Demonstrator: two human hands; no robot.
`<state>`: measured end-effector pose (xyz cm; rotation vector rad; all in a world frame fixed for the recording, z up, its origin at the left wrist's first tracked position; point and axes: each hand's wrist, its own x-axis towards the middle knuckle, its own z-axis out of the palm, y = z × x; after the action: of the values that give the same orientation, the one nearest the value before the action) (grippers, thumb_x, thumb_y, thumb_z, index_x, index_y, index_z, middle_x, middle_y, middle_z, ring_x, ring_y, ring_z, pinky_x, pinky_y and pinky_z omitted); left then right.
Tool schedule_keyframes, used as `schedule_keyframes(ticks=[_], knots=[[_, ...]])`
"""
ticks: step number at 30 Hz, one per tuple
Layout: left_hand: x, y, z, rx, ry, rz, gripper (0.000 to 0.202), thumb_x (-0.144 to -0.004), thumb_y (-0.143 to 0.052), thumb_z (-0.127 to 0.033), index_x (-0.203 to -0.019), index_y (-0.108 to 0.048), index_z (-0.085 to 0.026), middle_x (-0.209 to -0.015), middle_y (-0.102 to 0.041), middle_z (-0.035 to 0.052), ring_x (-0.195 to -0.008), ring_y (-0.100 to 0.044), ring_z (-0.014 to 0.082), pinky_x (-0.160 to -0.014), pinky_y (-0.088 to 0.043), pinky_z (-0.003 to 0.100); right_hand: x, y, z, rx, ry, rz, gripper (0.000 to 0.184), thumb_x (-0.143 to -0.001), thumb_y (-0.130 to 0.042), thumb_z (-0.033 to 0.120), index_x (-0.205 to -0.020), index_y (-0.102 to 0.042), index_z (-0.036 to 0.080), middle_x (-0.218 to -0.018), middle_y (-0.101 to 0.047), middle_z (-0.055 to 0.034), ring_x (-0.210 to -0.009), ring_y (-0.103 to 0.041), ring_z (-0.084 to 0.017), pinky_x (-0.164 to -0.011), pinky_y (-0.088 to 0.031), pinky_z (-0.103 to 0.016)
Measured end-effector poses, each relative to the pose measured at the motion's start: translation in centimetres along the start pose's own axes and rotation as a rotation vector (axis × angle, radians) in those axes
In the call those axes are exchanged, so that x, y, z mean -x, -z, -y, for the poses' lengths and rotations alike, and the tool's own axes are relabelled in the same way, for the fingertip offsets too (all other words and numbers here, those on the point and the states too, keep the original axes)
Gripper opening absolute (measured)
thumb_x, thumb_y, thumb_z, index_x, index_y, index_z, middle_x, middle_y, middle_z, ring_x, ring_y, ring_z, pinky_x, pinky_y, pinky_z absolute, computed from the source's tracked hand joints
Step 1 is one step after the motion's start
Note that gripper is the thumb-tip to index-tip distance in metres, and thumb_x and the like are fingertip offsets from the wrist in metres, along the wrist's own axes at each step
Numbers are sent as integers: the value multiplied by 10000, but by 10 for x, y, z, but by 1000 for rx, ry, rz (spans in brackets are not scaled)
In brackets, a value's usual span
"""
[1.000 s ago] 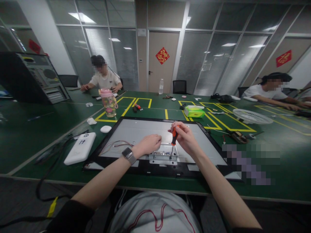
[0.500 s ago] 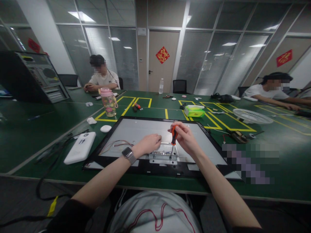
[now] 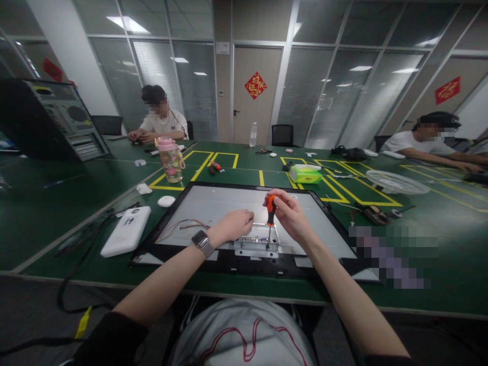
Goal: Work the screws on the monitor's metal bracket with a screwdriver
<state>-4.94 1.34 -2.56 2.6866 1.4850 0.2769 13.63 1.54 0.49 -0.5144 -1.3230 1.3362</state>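
A monitor panel [image 3: 213, 203] lies face down on the green table, black frame around a grey metal back. My right hand [image 3: 290, 216] is closed round an orange-and-black screwdriver [image 3: 270, 213], held upright with its tip on a small metal bracket [image 3: 256, 244] near the panel's front edge. My left hand [image 3: 233, 225], with a watch on the wrist, is curled shut beside the screwdriver shaft, resting on the panel just left of the bracket; what it pinches, if anything, is hidden. Thin red and white wires [image 3: 183, 226] run across the panel to the left.
A white box [image 3: 126, 231], a white puck [image 3: 166, 202] and black cables lie left of the panel. Behind stand a pink-lidded bottle [image 3: 170, 160], a green tissue pack [image 3: 305, 175], a fan guard [image 3: 396, 182] and a PC case [image 3: 49, 122]. Two people sit at the far side.
The screwdriver handle has shifted slightly up and left in my right hand as it turns. My left hand has stayed put. The person at the far left moved their arms.
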Motion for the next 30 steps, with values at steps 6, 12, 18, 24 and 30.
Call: schedule_keyframes(ticks=[6, 12, 18, 24, 30], knots=[[-2, -5, 5, 0, -24, 3, 228, -965, -376, -225, -937, -595, -167, -948, -666, 97, -886, -625, 225, -802, -484, 328, 0, 2, -2, 94, 145, -99, 221, -666, -836, 379, -725, -670, 245, -735, -582, 16, -708, -554, -150, -681, -479, -287], [-1, -2, 2, 6, -8, -3, 249, -971, -363, -223, -969, -602, -154, -985, -673, 117, -904, -638, 236, -809, -483, 340, 2, -1, -1, 49, 59, -13, 317, -753, -750, 503, -920, -700, 238, -767, -664, -22, -710, -610, -176, -728, -508, -341], [-1, -3, 3, 2, -6, -7, 256, -976, -358, -234, -969, -602, -156, -979, -675, 112, -891, -637, 238, -796, -481, 340, 2, -3, -2, 46, 119, 20, 248, -770, -745, 484, -809, -721, 240, -860, -650, -33, -801, -609, -182, -763, -509, -331], [-1, -4, 4, -6, -14, -3, 233, -968, -374, -224, -960, -598, -160, -970, -676, 103, -901, -637, 233, -794, -478, 329, 4, -1, -3, 77, 109, -15, 259, -738, -780, 476, -854, -726, 251, -783, -644, -19, -738, -603, -177, -716, -504, -325], [-1, -2, 2, -2, 5, -15, 247, -973, -366, -231, -938, -600, -161, -934, -681, 97, -853, -641, 233, -740, -474, 325, 4, -3, -2, 18, 94, 49, 233, -830, -696, 472, -901, -718, 251, -789, -656, -29, -757, -619, -188, -757, -506, -357]])
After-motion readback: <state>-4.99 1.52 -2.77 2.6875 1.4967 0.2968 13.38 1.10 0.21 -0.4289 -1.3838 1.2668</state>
